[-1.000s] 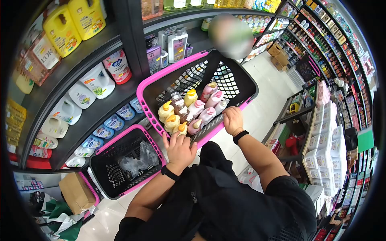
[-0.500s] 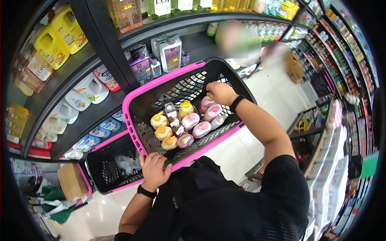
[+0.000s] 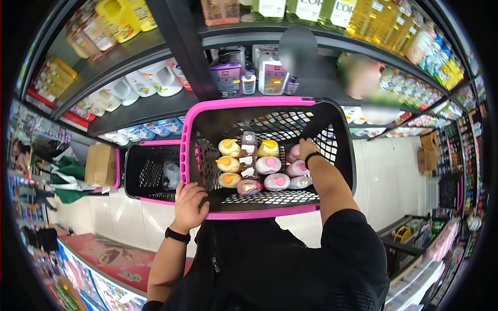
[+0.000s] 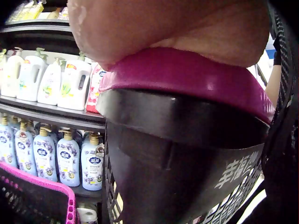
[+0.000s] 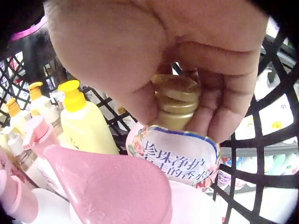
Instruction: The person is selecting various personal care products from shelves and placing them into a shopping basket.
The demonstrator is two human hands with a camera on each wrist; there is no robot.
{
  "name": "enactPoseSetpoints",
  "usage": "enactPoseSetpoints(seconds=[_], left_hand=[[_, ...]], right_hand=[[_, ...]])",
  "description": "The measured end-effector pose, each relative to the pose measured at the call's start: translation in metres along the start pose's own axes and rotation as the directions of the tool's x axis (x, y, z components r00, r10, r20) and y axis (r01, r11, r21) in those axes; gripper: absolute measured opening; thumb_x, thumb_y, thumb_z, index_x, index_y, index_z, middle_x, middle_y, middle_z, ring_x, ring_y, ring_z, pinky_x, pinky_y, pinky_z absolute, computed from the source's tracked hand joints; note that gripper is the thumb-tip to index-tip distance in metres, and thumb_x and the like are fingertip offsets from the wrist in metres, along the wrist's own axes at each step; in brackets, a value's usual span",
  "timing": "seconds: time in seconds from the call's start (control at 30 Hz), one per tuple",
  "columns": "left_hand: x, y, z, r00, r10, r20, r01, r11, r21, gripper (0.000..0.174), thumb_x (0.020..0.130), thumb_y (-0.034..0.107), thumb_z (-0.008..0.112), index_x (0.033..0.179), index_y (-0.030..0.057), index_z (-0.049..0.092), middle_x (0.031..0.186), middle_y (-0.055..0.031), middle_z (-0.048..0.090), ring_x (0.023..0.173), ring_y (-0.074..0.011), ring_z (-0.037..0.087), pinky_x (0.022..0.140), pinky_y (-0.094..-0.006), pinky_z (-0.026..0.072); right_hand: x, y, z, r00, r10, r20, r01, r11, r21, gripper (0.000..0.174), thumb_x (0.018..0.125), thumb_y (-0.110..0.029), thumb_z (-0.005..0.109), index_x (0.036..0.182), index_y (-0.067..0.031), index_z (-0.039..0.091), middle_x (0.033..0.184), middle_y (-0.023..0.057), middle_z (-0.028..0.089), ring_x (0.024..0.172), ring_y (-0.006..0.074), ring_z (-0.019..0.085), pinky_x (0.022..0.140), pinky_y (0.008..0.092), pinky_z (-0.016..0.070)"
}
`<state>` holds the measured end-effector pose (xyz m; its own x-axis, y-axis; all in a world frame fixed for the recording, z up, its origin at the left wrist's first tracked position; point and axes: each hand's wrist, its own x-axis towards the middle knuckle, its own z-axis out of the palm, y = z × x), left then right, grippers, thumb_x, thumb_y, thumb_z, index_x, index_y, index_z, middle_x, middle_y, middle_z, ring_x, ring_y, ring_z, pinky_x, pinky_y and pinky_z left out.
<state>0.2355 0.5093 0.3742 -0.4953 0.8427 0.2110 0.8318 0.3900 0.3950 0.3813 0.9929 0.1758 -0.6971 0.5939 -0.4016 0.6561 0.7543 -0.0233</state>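
A black basket with a pink rim [image 3: 244, 102] holds several pump bottles. My right hand [image 3: 308, 148] reaches inside at its right end. In the right wrist view, that hand's fingers and thumb close round the gold neck of a pink bottle [image 5: 173, 151] with a flowered label; the bottle's top is hidden by the hand. Beside it stand a bottle with a pink pump head [image 5: 112, 186] and a yellow-capped cream bottle [image 5: 88, 123]. My left hand [image 3: 190, 207] rests over the basket's front left corner, its palm on the rim in the left wrist view.
A second pink-rimmed basket [image 3: 150, 194] with crumpled clear plastic stands at the left. Behind the baskets, shelves carry detergent jugs [image 3: 166, 78] and blue pump bottles [image 4: 69, 158]. A cardboard box [image 3: 101, 166] sits farther left. Tiled floor [image 3: 378, 166] shows at the right.
My right hand has left the basket's rim and reached inside to the bottle at the right. My left hand stays at the corner. The head view has turned, levelling the basket.
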Motion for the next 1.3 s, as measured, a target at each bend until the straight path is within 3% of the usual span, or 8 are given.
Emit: enactPoseSetpoints(seconds=[0.2,0.37,0.6,0.83,0.93,1.07,1.2,1.3], left_hand=[[-0.002,-0.008,-0.001,0.999,0.03,-0.017,-0.03,1.0,-0.009,0.02,0.076,0.021,0.076,0.092,0.0102,0.071,0.106,-0.0054,0.068,0.119,-0.0273,0.059,0.118,-0.0533,0.0298],[0.004,-0.015,-0.015,0.998,0.038,-0.04,-0.045,0.983,-0.179,0.02,0.079,0.02,0.077,0.096,0.0102,0.071,0.105,-0.0068,0.069,0.114,-0.0282,0.061,0.114,-0.0505,0.0342],[0.066,-0.065,-0.047,0.98,0.194,-0.044,-0.189,0.84,-0.509,0.026,0.085,0.015,0.073,0.106,0.0022,0.067,0.111,-0.0165,0.066,0.105,-0.0377,0.062,0.092,-0.0445,0.0507],[0.119,-0.094,-0.082,0.945,0.28,-0.167,-0.315,0.652,-0.69,0.047,0.082,0.02,0.079,0.122,0.001,0.061,0.12,-0.0194,0.063,0.113,-0.0393,0.06,0.097,-0.0457,0.0487],[0.128,-0.1,-0.097,0.933,0.282,-0.225,-0.359,0.668,-0.652,0.074,0.074,0.025,0.085,0.136,0.0019,0.052,0.129,-0.0198,0.059,0.119,-0.0404,0.058,0.102,-0.0463,0.0465],[0.131,-0.13,-0.104,0.961,0.226,-0.159,-0.271,0.67,-0.691,0.091,0.066,0.026,0.09,0.142,0.0027,0.046,0.133,-0.0204,0.058,0.125,-0.0413,0.056,0.107,-0.0458,0.045],[0.125,-0.176,-0.111,0.994,0.077,-0.074,-0.106,0.698,-0.709,0.088,0.065,0.022,0.091,0.14,0.0038,0.049,0.132,-0.0193,0.059,0.124,-0.0406,0.057,0.108,-0.0465,0.0444],[0.144,-0.223,-0.08,0.958,-0.025,-0.284,-0.158,0.783,-0.602,0.085,0.063,0.018,0.092,0.136,0.0043,0.051,0.13,-0.0187,0.06,0.122,-0.0399,0.057,0.106,-0.0471,0.0447]], right_hand=[[-0.006,0.007,-0.012,0.999,-0.033,-0.033,0.034,0.999,0.027,0.065,0.069,-0.033,0.09,0.119,-0.0053,0.059,0.124,0.0238,0.061,0.114,0.0404,0.065,0.094,0.0477,0.0566],[-0.048,-0.002,-0.082,0.973,-0.18,-0.148,0.181,0.983,-0.004,0.026,0.091,-0.02,0.057,0.112,-0.0038,0.059,0.117,0.0244,0.062,0.103,0.0446,0.066,0.085,0.0539,0.0555],[-0.164,-0.093,-0.262,0.828,-0.279,-0.487,0.309,0.951,-0.019,0.016,0.088,-0.019,0.061,0.094,-0.0043,0.06,0.095,0.0203,0.064,0.087,0.0438,0.064,0.075,0.0541,0.0511],[-0.245,-0.242,-0.394,0.831,-0.196,-0.52,0.303,0.944,0.128,0.017,0.088,-0.015,0.068,0.089,0.0002,0.062,0.082,0.0195,0.061,0.079,0.0402,0.061,0.071,0.046,0.0478],[-0.257,-0.309,-0.415,0.834,-0.216,-0.507,0.343,0.924,0.171,0.016,0.088,-0.013,0.07,0.089,0.0007,0.063,0.08,0.0177,0.06,0.078,0.0374,0.061,0.07,0.0444,0.048],[-0.246,-0.377,-0.412,0.698,-0.459,-0.549,0.559,0.829,0.017,0.011,0.086,-0.011,0.07,0.089,-0.0024,0.065,0.084,0.0163,0.062,0.081,0.0357,0.063,0.073,0.0439,0.0504],[-0.222,-0.428,-0.394,0.575,-0.574,-0.583,0.649,0.754,-0.101,0.011,0.084,-0.008,0.073,0.091,-0.0047,0.064,0.083,0.0118,0.06,0.077,0.0327,0.062,0.067,0.0417,0.0505],[-0.184,-0.461,-0.374,0.497,-0.653,-0.572,0.637,0.722,-0.271,0.019,0.086,-0.019,0.073,0.095,-0.0079,0.06,0.091,0.01,0.058,0.074,0.0325,0.066,0.063,0.0429,0.0547]])
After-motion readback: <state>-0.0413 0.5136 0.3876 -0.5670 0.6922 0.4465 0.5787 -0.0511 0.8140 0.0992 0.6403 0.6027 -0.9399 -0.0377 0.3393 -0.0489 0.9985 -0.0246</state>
